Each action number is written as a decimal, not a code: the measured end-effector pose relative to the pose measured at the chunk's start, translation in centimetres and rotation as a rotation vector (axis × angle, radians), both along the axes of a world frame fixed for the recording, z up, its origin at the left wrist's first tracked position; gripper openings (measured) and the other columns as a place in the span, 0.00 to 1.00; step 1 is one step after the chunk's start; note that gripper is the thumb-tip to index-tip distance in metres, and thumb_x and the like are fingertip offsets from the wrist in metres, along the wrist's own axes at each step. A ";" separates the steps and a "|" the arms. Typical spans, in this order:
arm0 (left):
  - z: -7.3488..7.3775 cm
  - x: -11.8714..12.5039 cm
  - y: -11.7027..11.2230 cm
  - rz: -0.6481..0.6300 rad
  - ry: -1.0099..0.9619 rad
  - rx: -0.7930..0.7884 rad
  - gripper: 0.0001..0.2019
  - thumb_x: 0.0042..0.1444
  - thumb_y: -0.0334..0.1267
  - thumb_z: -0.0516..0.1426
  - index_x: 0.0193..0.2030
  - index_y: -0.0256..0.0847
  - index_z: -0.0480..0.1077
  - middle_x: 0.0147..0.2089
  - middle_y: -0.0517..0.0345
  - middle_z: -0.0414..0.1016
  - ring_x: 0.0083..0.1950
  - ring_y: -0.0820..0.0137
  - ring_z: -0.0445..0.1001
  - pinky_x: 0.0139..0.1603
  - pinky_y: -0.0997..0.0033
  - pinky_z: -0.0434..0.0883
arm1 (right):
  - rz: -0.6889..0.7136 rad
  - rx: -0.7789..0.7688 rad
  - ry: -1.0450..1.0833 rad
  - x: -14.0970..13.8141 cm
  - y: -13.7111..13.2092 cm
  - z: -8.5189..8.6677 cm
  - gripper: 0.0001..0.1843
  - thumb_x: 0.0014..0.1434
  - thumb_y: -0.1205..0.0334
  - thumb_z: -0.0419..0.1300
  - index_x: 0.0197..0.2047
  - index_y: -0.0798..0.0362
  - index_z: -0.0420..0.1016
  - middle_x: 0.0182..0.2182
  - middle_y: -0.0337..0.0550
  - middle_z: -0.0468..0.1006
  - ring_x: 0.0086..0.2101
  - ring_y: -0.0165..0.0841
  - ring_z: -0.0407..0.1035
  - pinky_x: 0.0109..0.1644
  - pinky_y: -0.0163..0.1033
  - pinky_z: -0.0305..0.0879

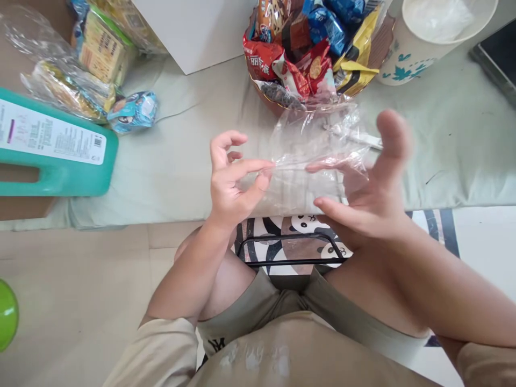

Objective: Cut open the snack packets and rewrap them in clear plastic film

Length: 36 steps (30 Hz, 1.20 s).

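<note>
Between my hands, in front of the snack bowl, is a clear plastic bag (pixel 310 134), thin and crinkled. My left hand (pixel 234 185) pinches the bag's near edge between thumb and forefinger, the other fingers curled loosely. My right hand (pixel 368 188) is spread, thumb apart from the fingers; its forefinger lies behind or inside the clear film, I cannot tell which. Just beyond the bag stands a bowl (pixel 262 97) filled with wrapped snacks (pixel 296 62) in red, blue and yellow packets. A white strip-like thing (pixel 370 141) shows beside the bag near my right hand.
A paper cup-shaped bin (pixel 403 62) with plastic inside stands at the back right, near a dark flat object (pixel 497 59). To the left are a teal jug (pixel 80 172), a blue packet (pixel 135 112) and clear-wrapped food (pixel 66 88). A white box (pixel 193 32) stands behind.
</note>
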<state>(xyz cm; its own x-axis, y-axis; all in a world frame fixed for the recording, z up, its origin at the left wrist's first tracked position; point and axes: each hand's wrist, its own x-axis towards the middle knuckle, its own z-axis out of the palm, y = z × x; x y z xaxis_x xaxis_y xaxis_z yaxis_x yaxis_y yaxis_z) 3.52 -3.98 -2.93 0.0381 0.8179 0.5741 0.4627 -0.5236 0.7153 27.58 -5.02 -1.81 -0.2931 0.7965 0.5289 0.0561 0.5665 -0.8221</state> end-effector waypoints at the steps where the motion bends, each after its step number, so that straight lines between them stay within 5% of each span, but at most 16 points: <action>1: 0.2 0.1 -0.1 -0.047 -0.056 -0.031 0.17 0.65 0.56 0.61 0.36 0.47 0.80 0.56 0.51 0.73 0.62 0.59 0.74 0.63 0.51 0.74 | 0.038 -0.053 -0.014 -0.2 -0.1 0.0 0.55 0.58 0.58 0.71 0.76 0.20 0.45 0.78 0.38 0.47 0.49 0.37 0.80 0.56 0.50 0.81; 3: 0.7 0.4 -0.2 -0.122 -0.194 -0.100 0.15 0.67 0.54 0.60 0.36 0.48 0.78 0.53 0.55 0.78 0.62 0.60 0.77 0.68 0.48 0.71 | 0.067 -0.189 -0.029 -0.6 -0.2 0.2 0.52 0.60 0.58 0.70 0.76 0.23 0.45 0.78 0.42 0.47 0.47 0.35 0.81 0.45 0.44 0.84; 5: 1.0 0.7 -0.3 -0.136 -0.348 -0.192 0.14 0.67 0.53 0.60 0.36 0.48 0.77 0.46 0.58 0.81 0.58 0.61 0.81 0.68 0.49 0.72 | 0.032 -0.343 -0.015 -0.9 -0.4 0.7 0.47 0.64 0.58 0.66 0.76 0.29 0.44 0.75 0.47 0.58 0.42 0.32 0.81 0.30 0.35 0.81; 9: 1.4 1.3 -0.1 -0.043 -0.618 -0.461 0.13 0.64 0.50 0.61 0.34 0.45 0.72 0.36 0.60 0.81 0.43 0.65 0.84 0.50 0.60 0.80 | -0.012 -0.635 0.047 -1.0 -0.6 1.2 0.47 0.67 0.55 0.64 0.78 0.32 0.40 0.47 0.41 0.84 0.24 0.27 0.74 0.17 0.31 0.67; 12: 1.5 1.4 0.5 0.034 -0.749 -0.696 0.12 0.62 0.47 0.63 0.33 0.44 0.69 0.34 0.60 0.81 0.37 0.68 0.83 0.37 0.69 0.79 | 0.021 -0.721 0.070 -0.6 -0.3 0.9 0.47 0.65 0.50 0.66 0.78 0.30 0.45 0.39 0.36 0.85 0.23 0.29 0.75 0.22 0.35 0.70; 16: 1.3 1.1 1.4 0.074 -0.921 -0.897 0.08 0.64 0.42 0.61 0.36 0.43 0.68 0.39 0.60 0.83 0.39 0.70 0.84 0.37 0.73 0.79 | 0.113 -0.653 0.155 -0.4 0.3 0.7 0.48 0.58 0.34 0.68 0.75 0.28 0.52 0.43 0.37 0.85 0.43 0.41 0.83 0.45 0.51 0.81; 21: 1.2 1.6 1.5 0.064 -1.040 -0.910 0.05 0.66 0.40 0.60 0.41 0.43 0.72 0.45 0.58 0.85 0.46 0.69 0.85 0.43 0.73 0.81 | 0.117 -0.556 0.141 -1.6 0.2 0.5 0.56 0.52 0.32 0.72 0.75 0.25 0.46 0.56 0.40 0.80 0.61 0.46 0.75 0.64 0.61 0.74; 25: 1.3 2.8 0.9 0.002 -1.033 -0.923 0.08 0.66 0.43 0.60 0.42 0.41 0.77 0.45 0.55 0.85 0.52 0.63 0.85 0.49 0.68 0.82 | 0.013 -0.524 0.071 -2.9 -0.3 -0.5 0.44 0.59 0.36 0.68 0.72 0.31 0.55 0.51 0.43 0.82 0.59 0.47 0.77 0.66 0.62 0.73; 29: 1.1 3.5 0.6 -0.045 -0.965 -0.869 0.12 0.66 0.45 0.59 0.41 0.41 0.80 0.45 0.54 0.86 0.57 0.57 0.83 0.56 0.60 0.81 | -0.085 -0.543 0.026 -3.2 -0.6 -1.2 0.28 0.71 0.39 0.56 0.70 0.32 0.57 0.44 0.41 0.83 0.50 0.46 0.82 0.53 0.60 0.79; 36: 0.9 3.1 0.8 0.017 -0.892 -0.749 0.15 0.66 0.51 0.59 0.42 0.42 0.79 0.47 0.52 0.85 0.63 0.55 0.80 0.60 0.58 0.79 | -0.102 -0.724 0.094 -2.3 -0.1 -1.3 0.26 0.71 0.39 0.54 0.68 0.32 0.61 0.33 0.39 0.85 0.30 0.39 0.81 0.27 0.45 0.72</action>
<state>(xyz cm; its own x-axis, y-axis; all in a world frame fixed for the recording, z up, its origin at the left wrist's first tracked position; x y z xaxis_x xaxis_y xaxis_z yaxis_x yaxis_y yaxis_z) 6.64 -3.17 -2.03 -0.1498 0.9602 -0.2356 -0.3577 0.1695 0.9183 25.28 -5.09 -3.13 -0.1785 0.9766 -0.1201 -0.0097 -0.1238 -0.9923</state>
